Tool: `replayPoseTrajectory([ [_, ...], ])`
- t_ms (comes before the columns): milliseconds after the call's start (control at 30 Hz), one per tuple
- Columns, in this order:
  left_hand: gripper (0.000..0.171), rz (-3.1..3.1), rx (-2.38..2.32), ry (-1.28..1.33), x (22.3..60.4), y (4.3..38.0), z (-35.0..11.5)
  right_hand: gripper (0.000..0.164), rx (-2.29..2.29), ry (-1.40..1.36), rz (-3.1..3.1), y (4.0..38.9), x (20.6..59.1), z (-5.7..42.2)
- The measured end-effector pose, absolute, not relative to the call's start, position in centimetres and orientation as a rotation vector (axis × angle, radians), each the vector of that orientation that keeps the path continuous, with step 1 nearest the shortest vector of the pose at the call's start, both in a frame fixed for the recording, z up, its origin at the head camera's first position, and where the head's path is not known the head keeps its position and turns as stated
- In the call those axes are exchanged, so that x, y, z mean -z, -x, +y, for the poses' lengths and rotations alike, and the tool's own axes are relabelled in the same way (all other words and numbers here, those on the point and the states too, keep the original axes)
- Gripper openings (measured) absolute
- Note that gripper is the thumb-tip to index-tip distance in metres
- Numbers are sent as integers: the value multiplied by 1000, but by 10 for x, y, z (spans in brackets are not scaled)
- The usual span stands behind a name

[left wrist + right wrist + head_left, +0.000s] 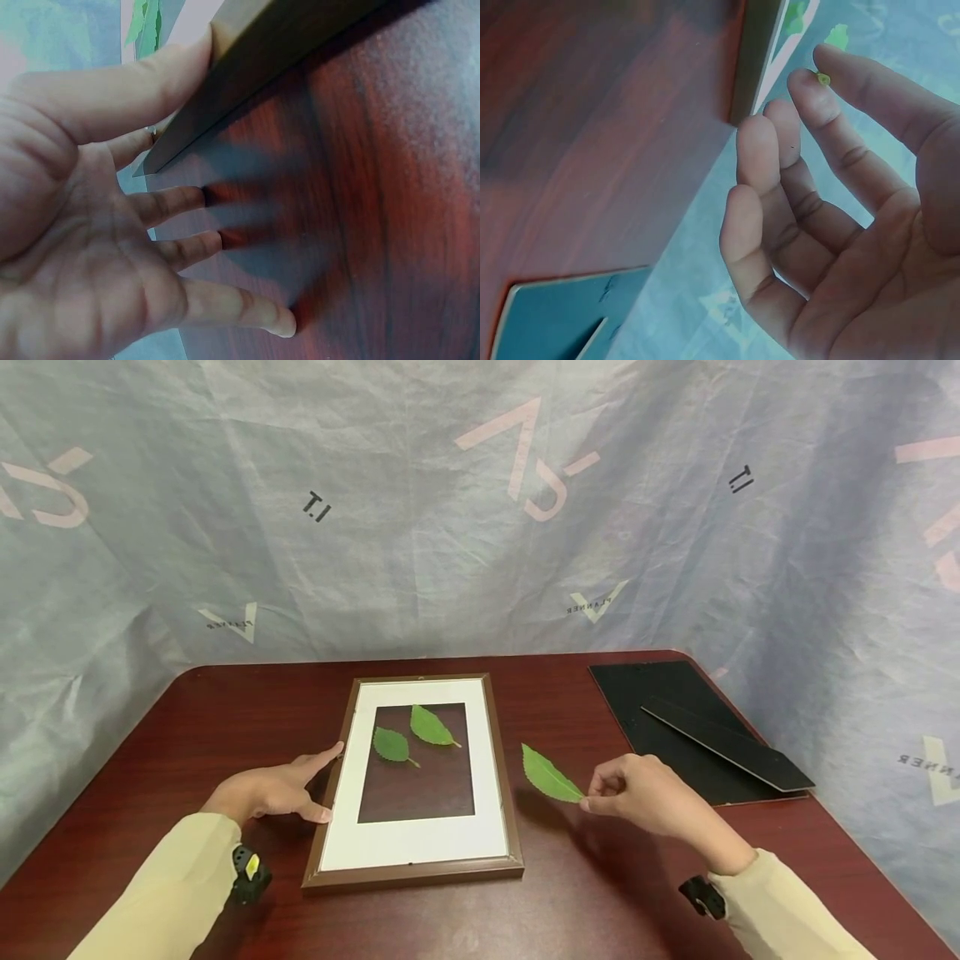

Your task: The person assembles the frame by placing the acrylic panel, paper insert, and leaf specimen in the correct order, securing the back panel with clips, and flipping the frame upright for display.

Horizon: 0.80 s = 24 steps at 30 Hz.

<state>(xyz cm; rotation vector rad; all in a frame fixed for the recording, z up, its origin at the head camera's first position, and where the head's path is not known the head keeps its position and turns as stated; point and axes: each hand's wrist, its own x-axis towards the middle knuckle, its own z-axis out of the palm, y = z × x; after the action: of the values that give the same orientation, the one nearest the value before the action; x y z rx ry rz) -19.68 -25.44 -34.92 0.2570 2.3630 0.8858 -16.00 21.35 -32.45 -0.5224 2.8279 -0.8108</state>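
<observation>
Three green leaves and one picture frame, with both hands at work. The right hand [641,797] pinches the held leaf [551,775] by its stem end between thumb and forefinger; the blade points toward the frame [512,827] and hangs above the bench [555,893], just beside the frame's right edge. The left hand's [273,793] grip is released, its fingers extended, with thumb and forefinger touching the frame's left edge. Within the dark opening of the white mat [420,843] lie the upper leaf [430,725] and the smaller leaf [392,744], side by side, both stems pointing to the lower right. A black panel [622,681] lies at the far right, with a narrow black piece [727,747] across it.

The step in hand appears to be laying the held leaf in the opening. Good practice, in our judgement: keep the stem pinch light, since a hard squeeze could bruise it; bring the blade in low and flat, tip first, over the bare lower part, clear of its neighbours; steady the frame without pushing it sideways; and part the fingers gently, lest the stem drag the leaf askew.
</observation>
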Motion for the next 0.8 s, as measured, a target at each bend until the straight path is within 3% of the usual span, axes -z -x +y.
replayPoseTrajectory([
  [800,110,2374,-894,-251,350,196,-254,25,712,603,2867,189,325,122],
])
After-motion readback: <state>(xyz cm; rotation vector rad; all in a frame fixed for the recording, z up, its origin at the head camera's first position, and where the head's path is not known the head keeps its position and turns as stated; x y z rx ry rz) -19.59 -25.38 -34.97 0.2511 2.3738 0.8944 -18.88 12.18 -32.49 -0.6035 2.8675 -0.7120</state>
